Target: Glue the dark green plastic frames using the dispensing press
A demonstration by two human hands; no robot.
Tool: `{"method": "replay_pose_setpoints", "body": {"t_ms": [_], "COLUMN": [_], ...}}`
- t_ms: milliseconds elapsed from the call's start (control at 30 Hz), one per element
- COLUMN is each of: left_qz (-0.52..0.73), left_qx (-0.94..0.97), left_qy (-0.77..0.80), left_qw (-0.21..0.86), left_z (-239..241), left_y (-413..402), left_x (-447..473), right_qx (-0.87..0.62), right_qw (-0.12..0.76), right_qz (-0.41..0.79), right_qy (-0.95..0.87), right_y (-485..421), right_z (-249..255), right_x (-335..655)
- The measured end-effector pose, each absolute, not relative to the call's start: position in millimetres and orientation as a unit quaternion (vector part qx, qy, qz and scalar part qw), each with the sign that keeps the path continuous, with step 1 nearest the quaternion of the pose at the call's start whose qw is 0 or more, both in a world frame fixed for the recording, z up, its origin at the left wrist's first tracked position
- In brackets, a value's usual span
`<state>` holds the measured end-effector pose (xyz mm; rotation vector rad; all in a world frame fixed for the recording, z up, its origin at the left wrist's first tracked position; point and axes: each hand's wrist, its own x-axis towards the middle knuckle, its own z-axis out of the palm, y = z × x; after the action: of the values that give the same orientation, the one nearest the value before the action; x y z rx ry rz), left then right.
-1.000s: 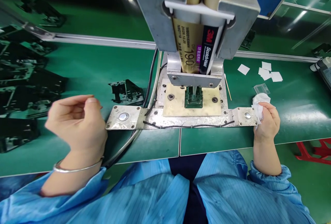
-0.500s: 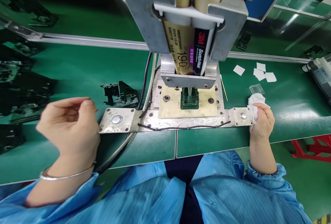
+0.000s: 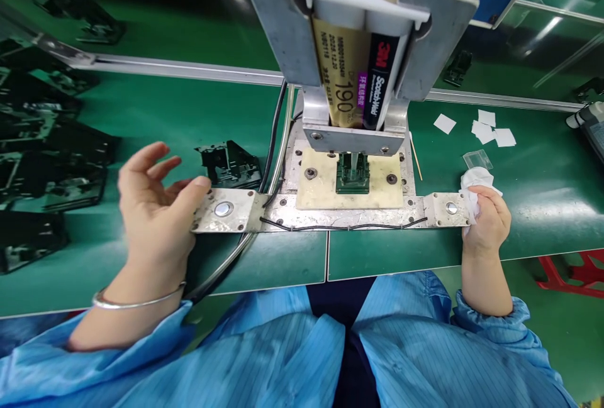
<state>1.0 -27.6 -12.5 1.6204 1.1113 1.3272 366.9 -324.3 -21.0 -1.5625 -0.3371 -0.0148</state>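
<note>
My left hand (image 3: 158,200) is open, its fingers apart and nothing in them, beside the left push button (image 3: 223,209) of the metal press base (image 3: 302,214). A black machined part (image 3: 231,166) lies just beyond its fingertips. At the right end of the base, my right hand (image 3: 488,216) is closed around a crumpled white wipe (image 3: 476,178), close to the right push button (image 3: 451,208). Between the hands, a small green-black part (image 3: 352,183) sits on a cream plate (image 3: 314,194), under the nozzle of a two-barrel adhesive cartridge (image 3: 346,75) in a metal holder.
Several black parts (image 3: 70,163) stand at the left. White square pieces (image 3: 484,131), a clear plastic piece (image 3: 477,159) and a cotton swab (image 3: 416,156) lie at the right. Cables (image 3: 276,144) run down left of the base. A red stool (image 3: 576,273) stands below the table's right edge.
My left hand has moved right toward the left button, and its curled fingers have spread. The right hand keeps hold of the wipe. The whole view has shifted slightly.
</note>
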Motion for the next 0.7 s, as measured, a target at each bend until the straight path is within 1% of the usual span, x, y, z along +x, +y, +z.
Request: {"method": "replay_pose_setpoints", "body": {"t_ms": [100, 167, 367, 567, 700], "left_qz": [0.466, 0.447, 0.453, 0.449, 0.434], "left_qx": [0.607, 0.584, 0.571, 0.622, 0.648], "left_qy": [0.448, 0.473, 0.484, 0.412, 0.374], "left_qw": [0.463, 0.485, 0.485, 0.492, 0.502], "left_z": [-13, -11, -7, -21, -18], "left_y": [-26, -29, -33, -16, -9], "left_x": [1, 4, 9, -3, -2], "right_qx": [-0.702, -0.702, -0.705, -0.714, -0.729], "right_qw": [0.696, 0.696, 0.693, 0.685, 0.669], "right_qz": [-0.002, 0.002, 0.001, -0.006, -0.023], "right_qy": [-0.15, -0.149, -0.147, -0.144, -0.144], "right_y": [-324, -323, -322, -323, -325], "right_z": [-20, -19, -16, -16, -17], "right_x": [366, 365, 364, 363, 365]}}
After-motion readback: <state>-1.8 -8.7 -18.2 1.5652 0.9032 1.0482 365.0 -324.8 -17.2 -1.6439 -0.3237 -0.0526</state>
